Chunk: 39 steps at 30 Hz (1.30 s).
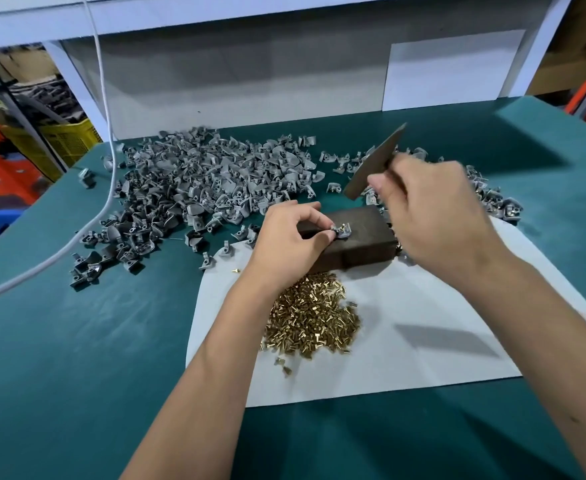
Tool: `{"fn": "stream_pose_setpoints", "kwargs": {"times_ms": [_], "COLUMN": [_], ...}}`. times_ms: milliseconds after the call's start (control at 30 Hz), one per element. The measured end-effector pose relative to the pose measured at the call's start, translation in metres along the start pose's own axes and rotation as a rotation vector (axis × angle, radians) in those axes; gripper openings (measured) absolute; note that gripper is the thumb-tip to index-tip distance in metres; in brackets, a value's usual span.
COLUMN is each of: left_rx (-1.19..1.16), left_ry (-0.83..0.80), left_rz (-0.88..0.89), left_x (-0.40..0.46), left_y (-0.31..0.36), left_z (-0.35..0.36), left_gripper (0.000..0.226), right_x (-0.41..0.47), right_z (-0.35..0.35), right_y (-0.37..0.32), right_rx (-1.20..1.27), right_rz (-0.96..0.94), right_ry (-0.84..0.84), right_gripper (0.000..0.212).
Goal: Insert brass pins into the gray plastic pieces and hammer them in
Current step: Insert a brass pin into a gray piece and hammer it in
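A gray plastic piece [340, 232] with a brass pin standing in it sits on top of a dark metal block [360, 237]. My left hand [293, 239] pinches that piece at its left side. My right hand [433, 209] grips a dark flat metal bar [376, 162], used as a hammer, raised above and right of the block. A heap of loose brass pins [314, 320] lies on the white sheet [423, 341] in front of the block.
A big pile of gray plastic pieces [198, 188] covers the green table [76, 358] at the left and back; a smaller group [492, 199] lies behind my right hand. A white cable [109, 188] runs down the left side. A white panel stands at the back.
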<state>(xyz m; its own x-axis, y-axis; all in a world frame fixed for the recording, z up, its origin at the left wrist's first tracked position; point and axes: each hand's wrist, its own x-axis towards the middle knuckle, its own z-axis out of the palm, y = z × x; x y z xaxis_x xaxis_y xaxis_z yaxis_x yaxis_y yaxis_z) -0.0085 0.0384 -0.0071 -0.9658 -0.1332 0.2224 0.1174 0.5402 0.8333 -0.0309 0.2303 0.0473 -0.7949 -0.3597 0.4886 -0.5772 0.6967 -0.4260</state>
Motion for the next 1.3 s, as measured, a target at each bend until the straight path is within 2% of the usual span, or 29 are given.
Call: {"fn": "stream_pose_setpoints", "kwargs": {"times_ms": [67, 133, 167, 267, 300, 400, 433, 467, 567, 600, 700, 733, 800, 867, 900, 1033, 1067, 1167, 1200, 1300], "left_rx": [-0.011, -0.024, -0.027, -0.032, -0.032, -0.028, -0.032, -0.033, -0.025, -0.023, -0.029, -0.036, -0.039, -0.044, -0.055, -0.06, -0.053, -0.039, -0.037, -0.046], "left_ry": [0.005, 0.0, -0.003, -0.003, 0.001, 0.013, 0.012, 0.007, -0.008, -0.004, 0.014, 0.012, 0.006, -0.002, 0.001, 0.012, 0.009, 0.001, 0.004, 0.015], "left_rz": [-0.023, -0.032, -0.031, -0.027, -0.029, -0.04, -0.043, -0.045, -0.037, -0.034, -0.038, -0.037, -0.022, -0.007, -0.007, -0.03, -0.034, -0.027, -0.024, -0.029], "left_x": [0.0, -0.001, -0.001, 0.0, 0.001, 0.0, -0.001, -0.001, -0.001, 0.0, 0.0, 0.0, -0.001, 0.0, 0.0, -0.001, -0.001, -0.001, 0.0, -0.001], "left_y": [0.001, 0.001, 0.001, 0.0, 0.0, 0.002, 0.003, 0.003, 0.002, 0.002, 0.003, 0.003, 0.002, 0.0, 0.0, 0.003, 0.003, 0.002, 0.002, 0.003], "left_z": [0.0, 0.0, 0.0, 0.0, 0.0, 0.0, 0.0, 0.0, 0.0, 0.001, 0.0, 0.001, 0.002, 0.002, 0.002, 0.001, 0.001, 0.001, 0.001, 0.0], "left_gripper": [0.024, 0.027, 0.024, 0.016, 0.017, 0.022, 0.022, 0.021, 0.014, 0.013, 0.018, 0.019, 0.016, 0.013, 0.014, 0.022, 0.02, 0.014, 0.015, 0.019], "right_x": [0.002, 0.004, 0.007, 0.006, 0.006, 0.007, 0.01, 0.013, 0.012, 0.009, 0.003, 0.005, 0.012, 0.009, 0.007, 0.004, 0.008, 0.009, 0.007, 0.001], "right_z": [0.01, 0.009, 0.006, 0.001, 0.001, 0.004, 0.001, -0.003, -0.007, -0.004, 0.005, 0.002, -0.005, -0.004, -0.001, 0.002, -0.002, -0.005, -0.001, 0.007], "right_y": [-0.005, -0.007, -0.007, -0.007, -0.007, -0.013, -0.014, -0.015, -0.015, -0.016, -0.017, -0.015, -0.013, -0.014, -0.015, -0.016, -0.015, -0.017, -0.018, -0.02], "right_rx": [-0.123, -0.167, -0.161, -0.077, -0.086, -0.203, -0.246, -0.273, -0.172, -0.145, -0.217, -0.254, -0.29, -0.232, -0.214, -0.298, -0.32, -0.261, -0.238, -0.303], "right_rz": [0.033, 0.044, 0.029, -0.032, -0.024, 0.041, 0.02, -0.011, -0.048, -0.029, 0.077, 0.076, 0.027, 0.019, 0.027, 0.048, 0.026, 0.005, 0.02, 0.059], "right_ry": [-0.202, -0.288, -0.265, -0.052, -0.057, -0.31, -0.337, -0.327, -0.086, -0.065, -0.29, -0.319, -0.267, -0.093, -0.075, -0.315, -0.312, -0.084, -0.073, -0.291], "right_gripper": [0.025, 0.03, 0.032, 0.023, 0.023, 0.024, 0.025, 0.026, 0.024, 0.024, 0.024, 0.025, 0.027, 0.025, 0.025, 0.026, 0.026, 0.024, 0.025, 0.025]}}
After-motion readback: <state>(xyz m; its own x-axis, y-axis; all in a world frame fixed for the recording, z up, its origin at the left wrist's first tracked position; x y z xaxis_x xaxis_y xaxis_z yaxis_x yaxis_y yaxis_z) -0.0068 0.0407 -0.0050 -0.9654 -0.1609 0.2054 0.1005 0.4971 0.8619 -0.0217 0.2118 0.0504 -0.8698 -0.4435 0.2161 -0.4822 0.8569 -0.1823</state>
